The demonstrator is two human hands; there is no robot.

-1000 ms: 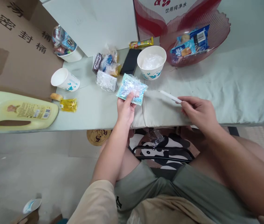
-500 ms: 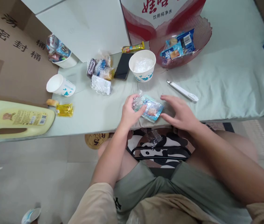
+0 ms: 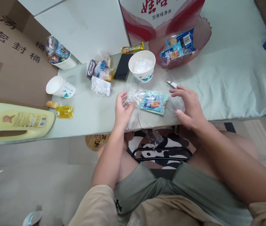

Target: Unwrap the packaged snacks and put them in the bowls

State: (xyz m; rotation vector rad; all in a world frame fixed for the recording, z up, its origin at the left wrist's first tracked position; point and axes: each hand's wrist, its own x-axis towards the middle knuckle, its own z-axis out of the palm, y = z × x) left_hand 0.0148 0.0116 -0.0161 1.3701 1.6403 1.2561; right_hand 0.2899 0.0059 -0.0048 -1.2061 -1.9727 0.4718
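Observation:
Blue snack packets [image 3: 152, 101] lie in front of me, with crinkled clear plastic wrap [image 3: 136, 95] spread on both sides of them. At the left end of the wrap is my left hand [image 3: 123, 110], its thumb and fingers apart, by the edge of the film. My right hand [image 3: 190, 105] is at the other end, fingers spread and curved, with the thumb by the thin film. Whether either hand touches the film I cannot tell. A white utility knife [image 3: 172, 84] lies just beyond my right hand, partly covered by it.
A paper cup [image 3: 142, 77] holding clear plastic stands behind the packets, beside a phone [image 3: 123, 67]. A pink bowl [image 3: 203, 39] holds blue snack packets. Wrapped snacks [image 3: 101, 70], a tilted paper cup [image 3: 68, 89] and a pale yellow jug [image 3: 17, 116] are to the left.
My left hand has come off the packets and moved slightly left. My right hand has moved right and up, partly over the knife. The packets lie flatter, with the film spread wider.

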